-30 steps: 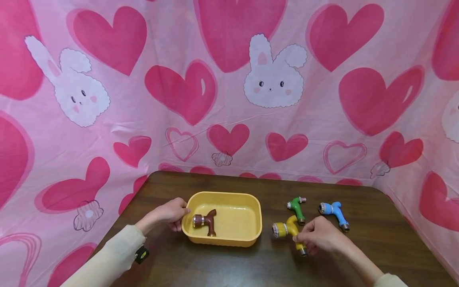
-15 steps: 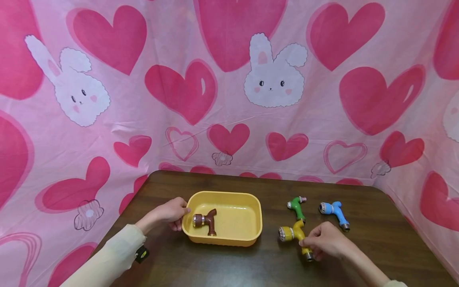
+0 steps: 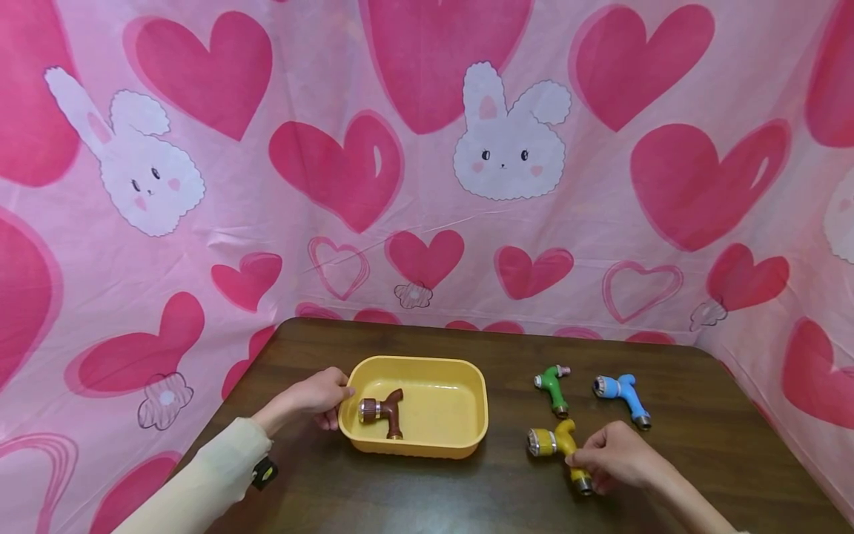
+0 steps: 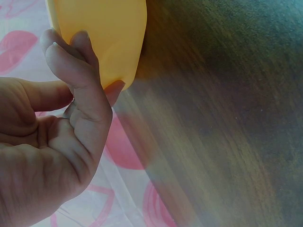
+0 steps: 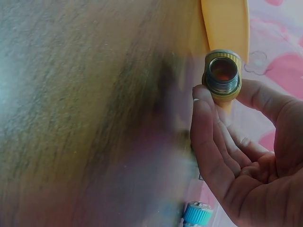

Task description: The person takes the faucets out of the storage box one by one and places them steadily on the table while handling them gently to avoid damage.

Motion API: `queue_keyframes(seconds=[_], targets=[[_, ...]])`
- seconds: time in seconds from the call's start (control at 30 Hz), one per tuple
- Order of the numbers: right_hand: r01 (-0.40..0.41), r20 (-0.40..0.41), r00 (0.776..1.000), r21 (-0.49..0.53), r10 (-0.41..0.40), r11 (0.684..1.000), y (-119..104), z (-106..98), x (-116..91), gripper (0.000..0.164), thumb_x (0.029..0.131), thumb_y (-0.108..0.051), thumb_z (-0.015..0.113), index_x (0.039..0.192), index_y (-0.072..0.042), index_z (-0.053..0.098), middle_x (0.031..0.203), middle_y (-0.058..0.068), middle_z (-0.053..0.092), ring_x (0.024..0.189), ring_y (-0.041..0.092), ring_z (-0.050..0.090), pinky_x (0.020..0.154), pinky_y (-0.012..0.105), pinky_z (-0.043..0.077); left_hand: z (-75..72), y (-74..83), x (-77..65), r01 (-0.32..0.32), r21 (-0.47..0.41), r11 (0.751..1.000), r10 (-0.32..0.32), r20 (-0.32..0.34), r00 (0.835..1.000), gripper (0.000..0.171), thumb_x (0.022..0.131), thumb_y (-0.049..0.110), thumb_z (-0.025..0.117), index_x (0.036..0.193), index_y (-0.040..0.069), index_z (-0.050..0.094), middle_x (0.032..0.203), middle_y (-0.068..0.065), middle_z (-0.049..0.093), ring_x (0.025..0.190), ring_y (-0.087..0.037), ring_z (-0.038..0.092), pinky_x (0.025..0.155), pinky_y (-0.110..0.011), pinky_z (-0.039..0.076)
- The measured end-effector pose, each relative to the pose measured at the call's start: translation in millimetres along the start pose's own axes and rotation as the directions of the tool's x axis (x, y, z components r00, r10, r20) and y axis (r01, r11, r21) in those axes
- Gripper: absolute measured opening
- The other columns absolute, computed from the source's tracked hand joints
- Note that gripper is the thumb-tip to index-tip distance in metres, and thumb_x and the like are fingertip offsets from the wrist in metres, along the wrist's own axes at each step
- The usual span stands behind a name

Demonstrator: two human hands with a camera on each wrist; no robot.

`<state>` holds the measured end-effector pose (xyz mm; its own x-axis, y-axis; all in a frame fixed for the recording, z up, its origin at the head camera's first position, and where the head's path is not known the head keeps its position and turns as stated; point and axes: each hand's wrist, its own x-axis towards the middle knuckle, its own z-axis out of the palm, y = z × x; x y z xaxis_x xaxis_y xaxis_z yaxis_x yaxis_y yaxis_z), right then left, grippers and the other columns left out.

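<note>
In the head view, the left hand (image 3: 323, 393) grips the left end of a tub (image 3: 416, 448), thumb over the rim and fingers low along the outside. The tub stands on the desk (image 3: 373, 497), left of its middle and in from the far edge. The brown tap (image 3: 385, 412) lies inside, by the tub's left end, its knob turned toward the desk's left edge. The right hand (image 3: 612, 454), well apart from the other, pinches the yellow tap (image 3: 563, 443) near its threaded end; this tap is to the right of the tub, toward the desk's near edge. Whether it touches the desk I cannot tell. Just beyond it lies the green tap (image 3: 552, 389), and nearer the far right corner, the blue tap (image 3: 625, 393). A pink cloth (image 3: 427, 208) with hearts and rabbits rises behind the far edge.

In the left wrist view, the fingers curl at the tub's wall, with the desk's edge running below.

In the right wrist view, thumb and fingertips clasp the yellow tap from both sides, its open threaded end facing the camera; the blue tap's ribbed knob shows at the bottom.
</note>
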<state>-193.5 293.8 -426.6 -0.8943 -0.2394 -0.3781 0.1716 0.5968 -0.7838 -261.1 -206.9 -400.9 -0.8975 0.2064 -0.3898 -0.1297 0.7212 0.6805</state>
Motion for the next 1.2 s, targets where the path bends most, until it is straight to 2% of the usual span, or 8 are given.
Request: queue_keyframes(seconds=[0.53,1.2], targets=[[-0.094,-0.021,0.995,0.014,0.094,0.995,11,-4,-3,0.019,0.094,-0.017,0.076,0.084,-0.002,0.078,0.065,0.000,0.065,0.057,0.009,0.063,0.058,0.028,0.061,-0.5,0.4,0.0,-0.011,-0.003,1.000,0.011,0.006,1.000,0.017,0.109,0.007,0.054,0.103,-0.003,0.066,0.060,-0.012,0.062,0.043,-0.015,0.058,0.045,-0.030,0.057],[-0.130,-0.035,0.990,0.069,0.133,0.989,17,-3,-2,0.019,0.095,-0.017,0.075,0.086,0.000,0.078,0.069,0.000,0.067,0.059,0.010,0.065,0.060,0.029,0.062,-0.1,-0.6,1.0,-0.008,0.000,1.000,0.008,0.005,1.000,0.017,0.109,0.006,0.053,0.103,-0.004,0.066,0.060,-0.012,0.062,0.044,-0.015,0.058,0.045,-0.030,0.057]])
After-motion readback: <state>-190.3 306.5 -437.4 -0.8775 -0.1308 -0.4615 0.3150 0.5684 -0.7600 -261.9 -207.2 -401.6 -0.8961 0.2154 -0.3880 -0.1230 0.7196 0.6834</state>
